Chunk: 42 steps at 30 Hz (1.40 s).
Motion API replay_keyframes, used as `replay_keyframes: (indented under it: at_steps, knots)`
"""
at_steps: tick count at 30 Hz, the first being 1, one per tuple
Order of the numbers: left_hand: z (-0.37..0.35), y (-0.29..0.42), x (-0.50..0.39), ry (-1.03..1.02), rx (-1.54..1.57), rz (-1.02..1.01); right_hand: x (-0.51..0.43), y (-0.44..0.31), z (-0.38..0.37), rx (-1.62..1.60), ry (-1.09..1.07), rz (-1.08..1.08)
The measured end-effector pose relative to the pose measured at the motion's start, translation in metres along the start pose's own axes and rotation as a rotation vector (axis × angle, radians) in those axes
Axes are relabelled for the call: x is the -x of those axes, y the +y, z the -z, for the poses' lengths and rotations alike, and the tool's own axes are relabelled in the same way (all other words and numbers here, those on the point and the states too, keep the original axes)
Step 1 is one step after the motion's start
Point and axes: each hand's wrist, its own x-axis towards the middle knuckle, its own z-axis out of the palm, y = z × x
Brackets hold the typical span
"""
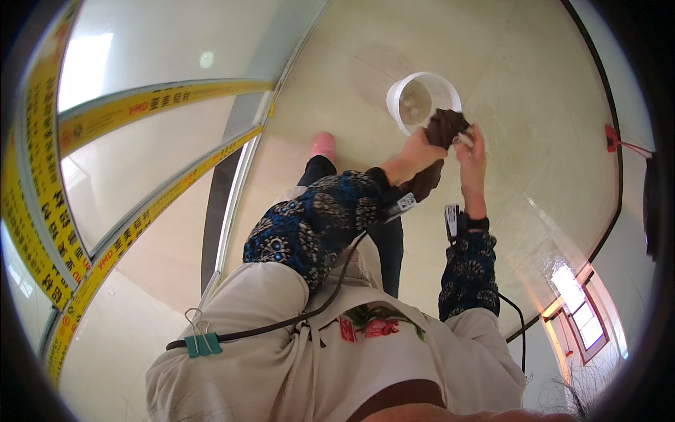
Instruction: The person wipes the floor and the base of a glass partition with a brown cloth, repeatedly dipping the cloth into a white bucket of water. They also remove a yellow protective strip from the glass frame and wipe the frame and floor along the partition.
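Note:
A dark brown cloth (445, 126) is bunched over the near rim of a white plastic bucket (394, 100), which stands on the floor with murky water (415, 104) in it. My left hand (414, 158) is closed around the cloth, and a part of the cloth hangs below that hand. Just right of it, my right hand (471, 150) has its fingers bent at the cloth's right edge. Whether those fingers grip the cloth cannot be made out clearly.
At the left stands a glazed partition with aluminium frames covered in yellow printed tape (174, 101). Its floor track (237, 195) runs beside me. The tiled floor (532, 158) looks shiny. A dark cable (279, 326) with a green binder clip (203, 344) crosses my clothing.

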Motion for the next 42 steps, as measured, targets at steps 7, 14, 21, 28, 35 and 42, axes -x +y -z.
replay_keyframes:
  at_steps: [7,14,21,28,35,42]
  knots:
    - [0.049,-0.036,0.019,0.053,0.413,0.100,0.069,0.004,-0.038,-0.276,-0.358,-0.336]
    - [0.046,-0.044,0.007,0.156,0.436,0.111,0.040,-0.003,-0.006,-0.042,-0.115,0.026]
    - [0.045,-0.023,0.015,0.067,0.688,0.094,0.041,-0.007,0.014,-0.003,-0.233,-0.036]
    - [0.055,-0.021,0.013,0.036,0.449,-0.143,0.033,0.007,0.007,0.203,-0.617,-0.087]
    - [0.085,-0.031,0.022,-0.016,0.735,0.036,0.035,-0.012,0.009,0.512,-0.477,0.024]
    - [0.151,-0.060,0.031,0.141,0.794,0.010,0.023,-0.006,0.001,-0.056,-0.484,-0.050]
